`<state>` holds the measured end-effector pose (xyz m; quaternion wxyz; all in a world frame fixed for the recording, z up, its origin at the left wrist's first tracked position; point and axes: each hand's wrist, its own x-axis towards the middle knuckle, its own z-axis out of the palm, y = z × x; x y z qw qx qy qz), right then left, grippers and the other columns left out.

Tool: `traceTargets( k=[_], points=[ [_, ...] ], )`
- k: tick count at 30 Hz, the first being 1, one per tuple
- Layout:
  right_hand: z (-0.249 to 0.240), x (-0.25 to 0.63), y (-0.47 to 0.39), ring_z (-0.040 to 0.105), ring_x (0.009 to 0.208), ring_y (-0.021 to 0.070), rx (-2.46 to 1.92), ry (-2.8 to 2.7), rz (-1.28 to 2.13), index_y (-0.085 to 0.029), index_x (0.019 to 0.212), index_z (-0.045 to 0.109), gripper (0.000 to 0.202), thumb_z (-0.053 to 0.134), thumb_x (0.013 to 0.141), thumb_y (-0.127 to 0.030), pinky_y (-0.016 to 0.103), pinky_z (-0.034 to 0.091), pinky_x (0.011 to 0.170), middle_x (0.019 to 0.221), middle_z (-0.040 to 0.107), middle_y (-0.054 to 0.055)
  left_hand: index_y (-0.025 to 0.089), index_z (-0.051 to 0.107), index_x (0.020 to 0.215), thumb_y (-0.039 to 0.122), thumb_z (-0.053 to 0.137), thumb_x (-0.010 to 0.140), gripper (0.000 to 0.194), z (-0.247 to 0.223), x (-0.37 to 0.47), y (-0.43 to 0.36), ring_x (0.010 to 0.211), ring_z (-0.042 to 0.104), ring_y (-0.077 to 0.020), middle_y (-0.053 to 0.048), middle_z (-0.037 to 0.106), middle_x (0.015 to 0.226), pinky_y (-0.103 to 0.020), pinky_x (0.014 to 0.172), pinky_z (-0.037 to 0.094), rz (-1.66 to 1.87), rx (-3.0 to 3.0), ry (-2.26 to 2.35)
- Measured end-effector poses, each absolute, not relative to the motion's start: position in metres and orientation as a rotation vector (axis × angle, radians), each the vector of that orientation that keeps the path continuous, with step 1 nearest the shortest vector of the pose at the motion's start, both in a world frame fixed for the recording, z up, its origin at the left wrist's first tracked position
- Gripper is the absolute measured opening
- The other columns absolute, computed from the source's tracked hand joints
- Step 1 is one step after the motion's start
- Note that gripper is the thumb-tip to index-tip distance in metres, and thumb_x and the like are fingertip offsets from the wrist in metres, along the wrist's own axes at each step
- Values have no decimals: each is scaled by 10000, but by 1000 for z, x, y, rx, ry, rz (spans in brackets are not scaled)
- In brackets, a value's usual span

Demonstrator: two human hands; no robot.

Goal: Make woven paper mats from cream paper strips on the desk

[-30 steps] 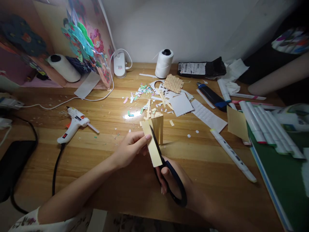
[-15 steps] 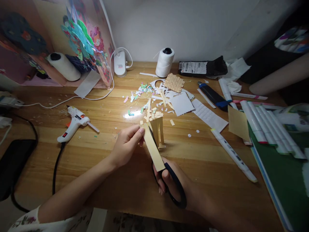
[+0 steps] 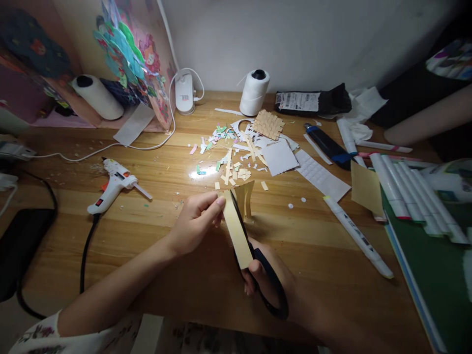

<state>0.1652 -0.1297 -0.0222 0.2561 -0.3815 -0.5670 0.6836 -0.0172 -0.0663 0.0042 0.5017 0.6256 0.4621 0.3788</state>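
Yellow card (image 3: 238,236) is pinched in our left fingers (image 3: 214,210) above the table (image 3: 177,295), by the scissors (image 3: 264,256) our right fingers (image 3: 255,268) hold, and if we wobble, we could cut crooked or nick ourselves.

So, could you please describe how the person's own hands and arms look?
The left hand and right hand are gloveless, the visible forearms bare. A white sleeve with a floral print shows on the left arm; no right sleeve is visible.
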Motion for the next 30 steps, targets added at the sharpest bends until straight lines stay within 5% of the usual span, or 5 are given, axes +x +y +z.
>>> traceTargets(
  k=[14, 24, 30],
  points=[
    [-18, 166, -128, 440, 408, 94, -1125, -1452, 1857, -182, 776, 465, 564, 347, 798, -733, 209, 360, 404, 497, 421, -59, 172, 487, 624, 350, 394, 936, 371, 7, -15, -65, 555, 431, -97, 27, 467, 576, -226, 542, 332, 807, 1478, 1108],
    [-11, 168, -123, 475, 502, 113, -1055, -1582, 1787, -190, 731, 438, 567, 245, 840, -711, 245, 396, 505, 578, 471, -21, 169, 463, 626, 302, 417, 911, 318, 14, -12, -66, 562, 433, -106, 26, 459, 584, -230, 535, 322, 651, 1674, 1066],
    [-8, 166, -126, 444, 540, 119, -1020, -1563, 1936, -178, 837, 467, 697, 195, 740, -812, 251, 392, 534, 614, 451, -19, 171, 469, 629, 339, 444, 908, 327, 10, -33, -51, 564, 424, -103, 27, 452, 589, -226, 537, 320, 823, 1742, 1215]
  ],
)
